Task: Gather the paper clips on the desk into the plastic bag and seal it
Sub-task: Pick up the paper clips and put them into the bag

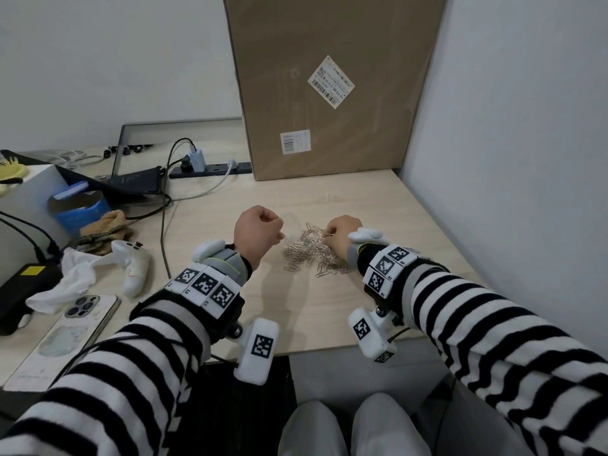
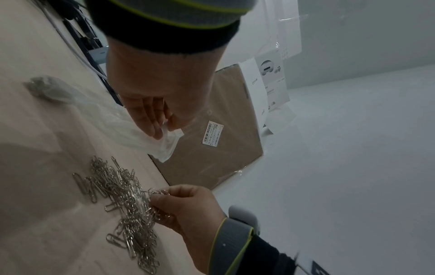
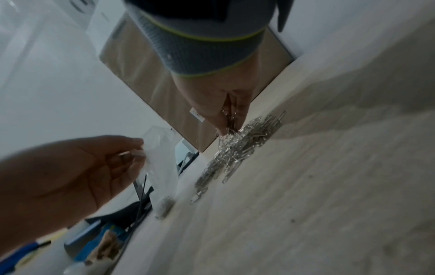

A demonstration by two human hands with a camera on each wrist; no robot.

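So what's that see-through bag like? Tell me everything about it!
The plastic bag is thin, clear and crinkly, almost invisible against the desk. The left hand pinches its top edge and lifts that end, while the bottom end lies bunched on the desk with a small grey clump inside, probably paper clips. Its mouth is not sealed yet. It sits just left of the pile of paper clips, which the right hand is picking from.

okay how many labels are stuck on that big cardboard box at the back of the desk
2 on the face shown. One tilted shipping label sits high on the cardboard box; one smaller label sits lower down, nearer its left edge. Other faces are hidden and may carry more.
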